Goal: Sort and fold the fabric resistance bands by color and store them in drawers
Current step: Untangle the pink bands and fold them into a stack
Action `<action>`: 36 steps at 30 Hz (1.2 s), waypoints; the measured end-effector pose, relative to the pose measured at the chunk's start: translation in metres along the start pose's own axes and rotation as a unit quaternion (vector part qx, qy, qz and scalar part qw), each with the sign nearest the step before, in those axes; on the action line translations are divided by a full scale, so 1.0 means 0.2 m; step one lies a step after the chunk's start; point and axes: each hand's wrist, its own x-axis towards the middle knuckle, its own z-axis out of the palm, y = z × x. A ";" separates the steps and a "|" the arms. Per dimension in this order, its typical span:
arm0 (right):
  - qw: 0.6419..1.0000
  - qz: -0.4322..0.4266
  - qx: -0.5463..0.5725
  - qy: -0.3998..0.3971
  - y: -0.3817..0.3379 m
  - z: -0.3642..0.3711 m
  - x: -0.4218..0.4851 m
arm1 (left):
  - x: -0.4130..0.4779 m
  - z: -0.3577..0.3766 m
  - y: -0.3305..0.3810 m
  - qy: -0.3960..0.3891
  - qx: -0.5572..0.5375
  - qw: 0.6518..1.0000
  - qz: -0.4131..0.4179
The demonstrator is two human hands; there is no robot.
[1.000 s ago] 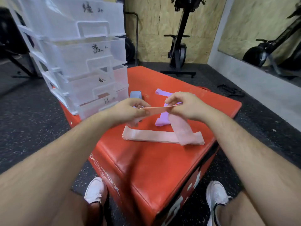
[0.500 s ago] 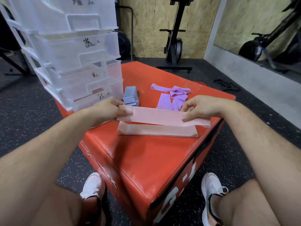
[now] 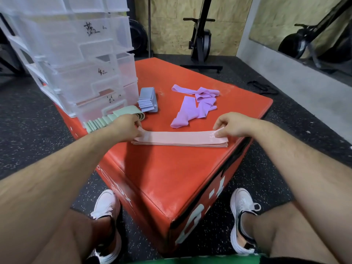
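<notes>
A flat stack of pink bands (image 3: 179, 139) lies along the near part of the red box (image 3: 163, 174). My left hand (image 3: 127, 125) pinches the top band's left end, and my right hand (image 3: 231, 125) pinches its right end, which lies on the stack. Behind them sprawls a loose heap of purple bands (image 3: 194, 104). A folded blue-grey bundle (image 3: 147, 100) and a folded green bundle (image 3: 106, 121) sit beside the clear plastic drawer unit (image 3: 80, 54) at the back left of the box. The unit's lowest drawer holds something pinkish.
Dark speckled rubber floor surrounds the box. My white shoes (image 3: 106, 208) flank the box's near corner. An exercise machine (image 3: 201, 40) stands behind, a black strap (image 3: 262, 86) lies on the floor at right, and a mirror lines the right wall.
The pink band I held up and stretched between both hands has come down flat onto the pink stack. The view has tilted down, revealing the green bundle.
</notes>
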 end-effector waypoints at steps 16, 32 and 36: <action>0.991 -0.052 -0.097 -0.073 0.04 0.05 0.01 | 0.02 0.13 0.07 -0.120 0.048 0.971 0.202; 0.965 0.189 0.178 -0.031 0.01 0.02 -0.13 | -0.06 0.28 0.38 -0.098 0.058 0.949 0.295; 0.957 0.216 0.189 -0.049 0.00 0.04 -0.12 | -0.05 0.31 0.37 -0.119 0.081 0.949 0.282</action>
